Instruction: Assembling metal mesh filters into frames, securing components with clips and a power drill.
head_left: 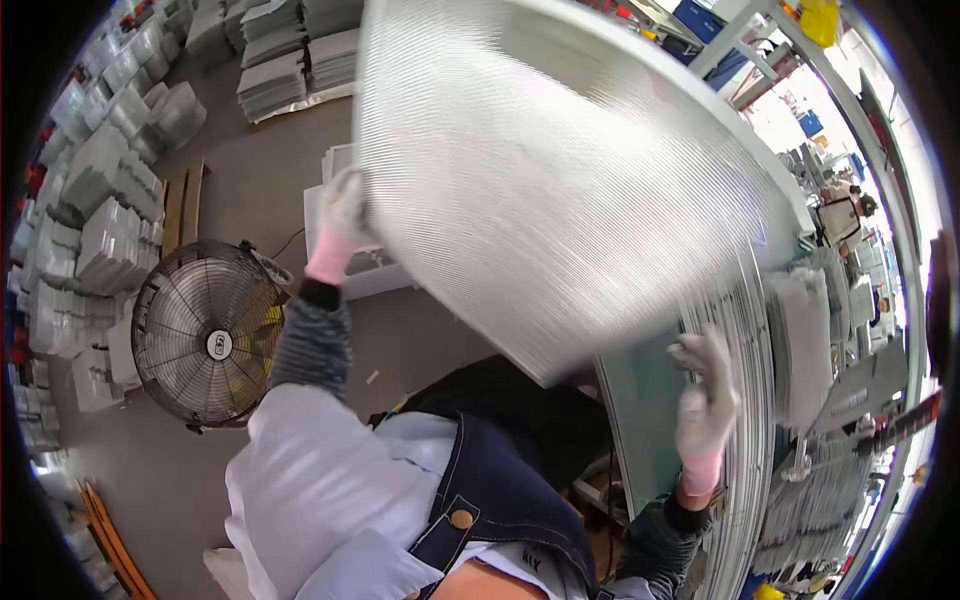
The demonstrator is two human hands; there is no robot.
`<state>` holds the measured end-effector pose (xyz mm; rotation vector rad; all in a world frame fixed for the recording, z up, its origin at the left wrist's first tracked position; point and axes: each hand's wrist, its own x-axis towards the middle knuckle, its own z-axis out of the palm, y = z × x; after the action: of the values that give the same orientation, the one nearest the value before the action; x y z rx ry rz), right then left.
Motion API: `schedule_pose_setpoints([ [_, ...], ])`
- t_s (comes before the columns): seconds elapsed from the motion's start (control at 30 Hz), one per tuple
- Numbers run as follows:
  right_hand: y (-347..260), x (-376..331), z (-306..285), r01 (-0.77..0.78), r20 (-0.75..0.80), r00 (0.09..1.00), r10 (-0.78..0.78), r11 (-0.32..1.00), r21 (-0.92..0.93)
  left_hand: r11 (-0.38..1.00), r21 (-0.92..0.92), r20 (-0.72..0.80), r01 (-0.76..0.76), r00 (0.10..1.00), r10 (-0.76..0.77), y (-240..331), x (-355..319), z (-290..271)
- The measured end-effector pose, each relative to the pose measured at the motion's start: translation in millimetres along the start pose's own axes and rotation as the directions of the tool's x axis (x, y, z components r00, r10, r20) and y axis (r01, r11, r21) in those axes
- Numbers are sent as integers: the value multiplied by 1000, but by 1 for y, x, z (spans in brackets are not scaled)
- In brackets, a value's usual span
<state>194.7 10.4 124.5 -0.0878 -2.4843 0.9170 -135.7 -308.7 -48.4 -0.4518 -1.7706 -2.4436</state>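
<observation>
A large, shiny, translucent panel (560, 200) with fine ribbing and a pale rim is tilted up in front of me. Part of it is smeared by motion. My left hand (345, 210), in a white glove with a pink cuff, is closed on the panel's left edge; the fingertips are partly hidden. Gloved the same way, my right hand (705, 395) is apart from the panel's near corner. Its fingers are parted and slightly bent, and nothing shows in them. Under it lie a greenish flat surface (645, 400) and long, thin silvery strips (755, 430).
A round black floor fan (210, 335) stands at left. Behind my left hand is a white box-like unit (375, 280). Stacks of flat sheets (275, 80) fill the far left. More upright sheets (800, 340) stand at right, beside a metal frame (850, 100).
</observation>
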Motion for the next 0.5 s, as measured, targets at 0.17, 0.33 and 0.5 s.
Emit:
schedule_pose_setpoints([
  [0.17, 38, -18, 14, -302, 169, 935, 311, 950, -77, 841, 432, -541, 325, 840, -46, -60, 11, -140],
  [0.33, 47, -41, 8, -522, 63, 830, 554, 812, -260, 698, 600, -481, 391, 873, -76, -163, 44, -186],
  [0.5, 73, -74, -22, -659, -49, 734, 677, 693, -293, 109, 908, -371, 405, 896, -243, -235, 55, -125],
])
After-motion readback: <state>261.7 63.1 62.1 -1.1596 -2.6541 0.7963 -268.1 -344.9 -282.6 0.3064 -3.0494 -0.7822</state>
